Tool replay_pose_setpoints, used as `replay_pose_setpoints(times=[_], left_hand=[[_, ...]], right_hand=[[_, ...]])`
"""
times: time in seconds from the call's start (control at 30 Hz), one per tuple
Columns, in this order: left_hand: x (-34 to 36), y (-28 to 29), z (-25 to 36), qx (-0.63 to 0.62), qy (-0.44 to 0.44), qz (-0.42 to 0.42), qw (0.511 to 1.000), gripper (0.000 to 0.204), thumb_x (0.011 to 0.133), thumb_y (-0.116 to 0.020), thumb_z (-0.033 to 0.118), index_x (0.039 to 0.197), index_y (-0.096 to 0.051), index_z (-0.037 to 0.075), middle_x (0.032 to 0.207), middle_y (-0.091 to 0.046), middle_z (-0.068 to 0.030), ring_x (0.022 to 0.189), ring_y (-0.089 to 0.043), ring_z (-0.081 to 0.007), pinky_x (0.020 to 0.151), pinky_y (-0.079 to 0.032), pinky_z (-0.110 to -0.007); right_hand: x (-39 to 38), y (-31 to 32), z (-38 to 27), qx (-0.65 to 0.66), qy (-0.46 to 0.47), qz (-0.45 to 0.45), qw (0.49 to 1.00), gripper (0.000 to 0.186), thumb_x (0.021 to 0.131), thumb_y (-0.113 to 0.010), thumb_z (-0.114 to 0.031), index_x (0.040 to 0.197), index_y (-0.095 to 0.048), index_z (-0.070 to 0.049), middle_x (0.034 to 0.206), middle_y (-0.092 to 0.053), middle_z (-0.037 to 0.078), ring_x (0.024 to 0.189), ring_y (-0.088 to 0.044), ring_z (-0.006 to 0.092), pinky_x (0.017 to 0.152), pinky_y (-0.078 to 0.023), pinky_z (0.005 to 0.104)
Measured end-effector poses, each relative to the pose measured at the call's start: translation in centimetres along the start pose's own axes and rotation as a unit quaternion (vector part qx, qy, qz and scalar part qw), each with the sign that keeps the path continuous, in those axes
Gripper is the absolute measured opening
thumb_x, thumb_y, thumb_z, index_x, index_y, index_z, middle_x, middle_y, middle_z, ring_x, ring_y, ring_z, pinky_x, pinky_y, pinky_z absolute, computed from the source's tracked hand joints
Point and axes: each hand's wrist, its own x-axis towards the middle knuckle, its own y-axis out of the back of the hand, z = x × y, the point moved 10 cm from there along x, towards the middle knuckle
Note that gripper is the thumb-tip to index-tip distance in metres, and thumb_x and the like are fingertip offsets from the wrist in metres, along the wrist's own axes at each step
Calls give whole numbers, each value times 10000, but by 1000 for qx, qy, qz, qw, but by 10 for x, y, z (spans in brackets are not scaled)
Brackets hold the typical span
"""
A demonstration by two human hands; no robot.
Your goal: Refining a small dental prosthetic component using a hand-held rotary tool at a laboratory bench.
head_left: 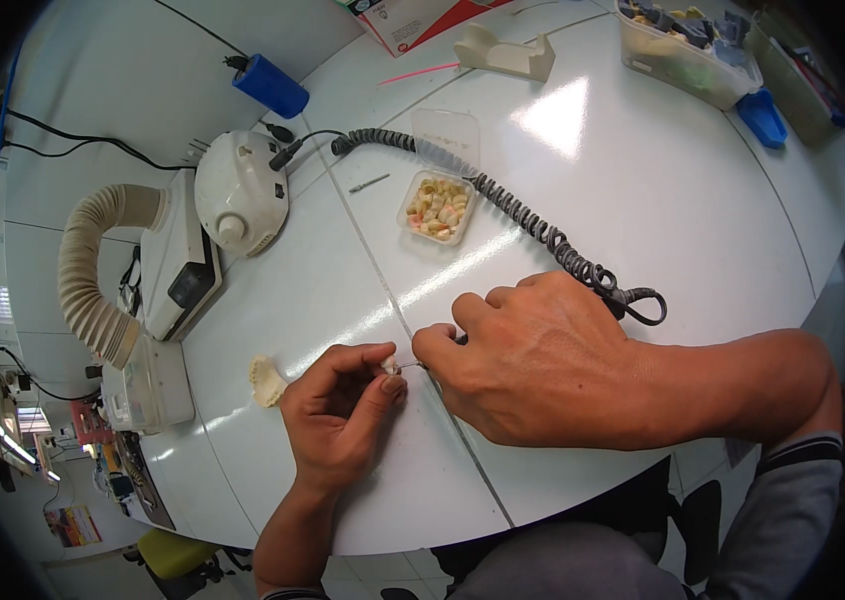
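Observation:
My left hand (333,415) pinches a small whitish tooth-like piece (390,367) between thumb and fingertips, above the near part of the white table. My right hand (543,365) is closed round a rotary handpiece, mostly hidden by the fingers. Its thin metal bur (410,365) points left and meets the piece or comes very close; I cannot tell which. From behind the right hand a black coiled cord (533,222) runs back to a white rounded control unit (243,190). A cream dental cast (266,381) lies just left of my left hand.
Beyond my hands stands a small clear box (438,207) of tooth-coloured pieces, near a loose bur (370,184). A ribbed hose (93,260) and white device (181,265) are at left. Farther back are a blue cylinder (271,86), cream holder (505,52) and filled tub (688,60).

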Motion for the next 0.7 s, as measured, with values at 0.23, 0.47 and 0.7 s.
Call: replay_pose_setpoints(times=[0.23,0.47,0.7], left_hand=[[0,0,-1,-7,13,1,1000,218,993,-721,-60,1209,-704,-82,987,-718,-68,889,-710,-118,823,-587,-258],[0,-1,1,10,9,-2,1000,223,996,-716,-58,1216,-698,-86,964,-717,-62,888,-709,-122,820,-585,-257],[1,-1,-2,-7,16,-2,1000,223,993,-716,-61,1215,-698,-78,948,-709,-58,871,-702,-119,810,-582,-255]], right_hand=[[1,0,-1,-4,7,0,1000,212,905,-721,-224,896,-660,-22,759,-679,166,622,-733,329,509,-547,433],[0,1,1,2,3,0,1000,199,899,-720,-213,898,-663,-23,744,-670,161,619,-732,325,511,-549,431],[0,1,1,-3,3,9,1000,198,901,-719,-218,893,-663,-28,748,-672,160,626,-737,326,509,-549,434]])
